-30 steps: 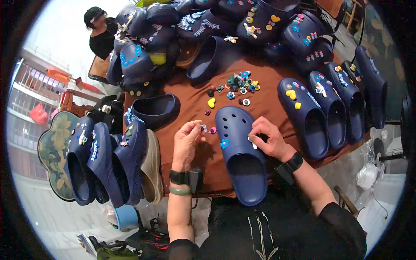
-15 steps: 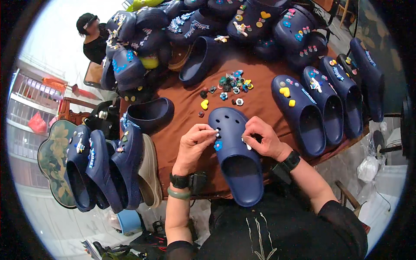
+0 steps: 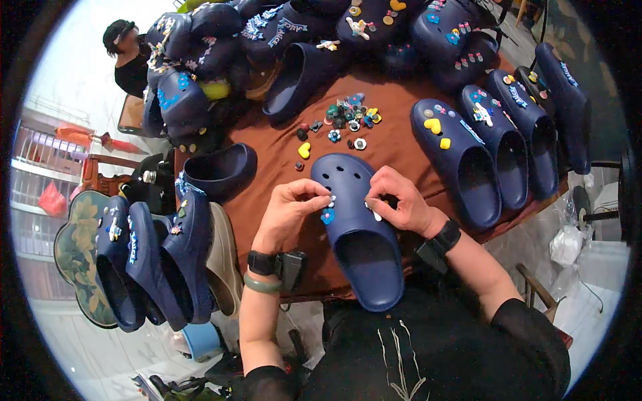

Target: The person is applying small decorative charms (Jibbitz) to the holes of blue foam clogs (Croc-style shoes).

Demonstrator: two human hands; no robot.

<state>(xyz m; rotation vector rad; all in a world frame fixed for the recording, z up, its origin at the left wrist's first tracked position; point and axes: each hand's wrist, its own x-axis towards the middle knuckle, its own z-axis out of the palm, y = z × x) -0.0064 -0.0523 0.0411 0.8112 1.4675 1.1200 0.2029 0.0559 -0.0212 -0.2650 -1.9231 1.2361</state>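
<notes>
A navy blue clog [image 3: 349, 212] lies in front of me, its toe pointing away and holes showing across the toe. My left hand [image 3: 289, 208] is closed in a pinch at the clog's left side, thumb and index finger on a small white shoe charm [image 3: 332, 200]. Just below that pinch, a blue flower charm [image 3: 327, 216] sits on the clog. On the opposite side my right hand [image 3: 403, 202] is also closed, its fingertips at a small white piece [image 3: 376, 215], mostly covered by the fingers.
Loose shoe charms [image 3: 348, 115] lie in a pile beyond the toe, with a yellow heart charm [image 3: 304, 150] nearer. Decorated clogs [image 3: 461, 160] stand in a row at right, others [image 3: 180, 254] at left. More clogs are heaped at the back of the brown-covered table [image 3: 267, 160].
The whole view has shifted slightly, so things sit a little further left and higher. Both hands stay pinched at the same sides of the clog, with only slight finger movement.
</notes>
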